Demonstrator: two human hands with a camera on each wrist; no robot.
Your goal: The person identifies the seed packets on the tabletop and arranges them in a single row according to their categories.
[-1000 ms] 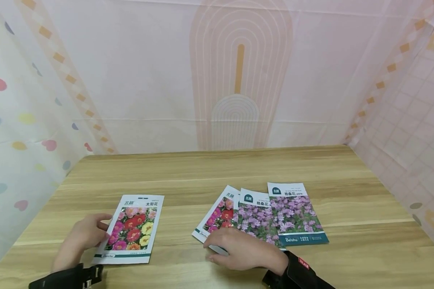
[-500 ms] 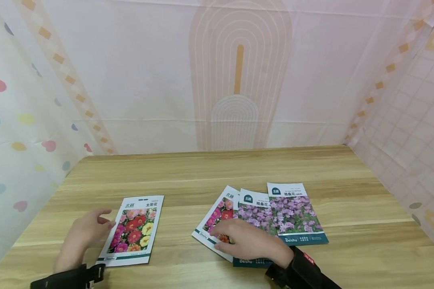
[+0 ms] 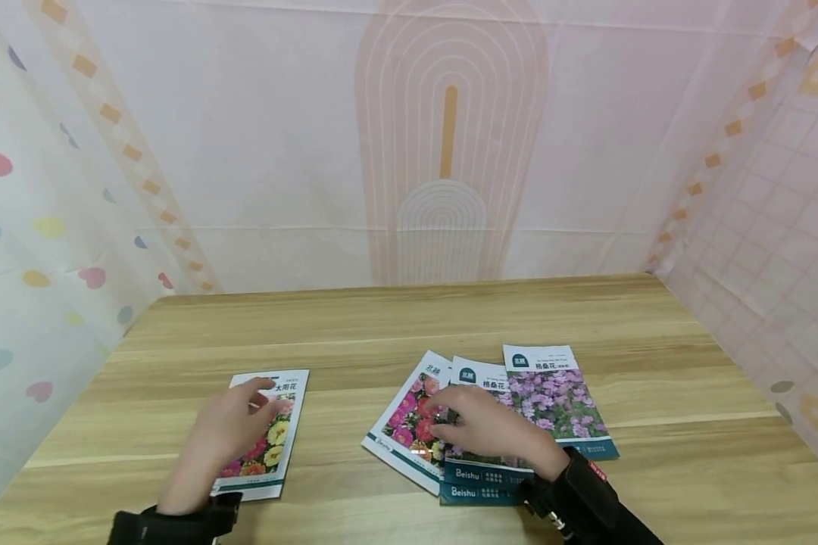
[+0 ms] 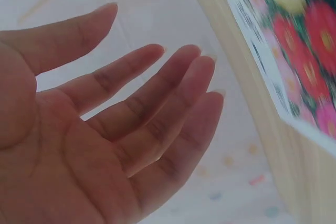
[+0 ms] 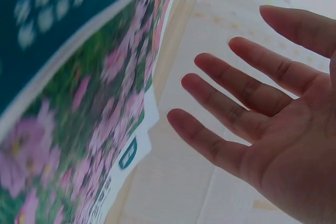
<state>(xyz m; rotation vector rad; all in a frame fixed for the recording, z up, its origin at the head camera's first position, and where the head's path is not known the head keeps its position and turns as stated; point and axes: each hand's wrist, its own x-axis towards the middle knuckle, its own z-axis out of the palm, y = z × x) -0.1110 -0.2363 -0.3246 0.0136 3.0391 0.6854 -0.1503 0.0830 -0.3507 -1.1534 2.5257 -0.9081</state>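
Both my hands hover spread and hold nothing over seed packets on a wooden table [image 3: 586, 318].

My left hand [image 3: 228, 428] hangs above the lone mixed-flower packet [image 3: 278, 431]; my right hand [image 3: 480, 424] is above the fanned packets, covering part of the red-flower packet [image 3: 405, 424] and a purple-flower packet [image 3: 480, 473]; another purple-flower packet [image 3: 552, 393] lies beside. Pastel patterned curtains [image 3: 54, 227] enclose the table.

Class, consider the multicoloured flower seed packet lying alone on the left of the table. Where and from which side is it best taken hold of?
Probably at its near left corner, coming from the left hand side. The multicoloured flower seed packet lies flat on the table, so fingers should slide under a free edge and pinch; nothing lies beside that edge.
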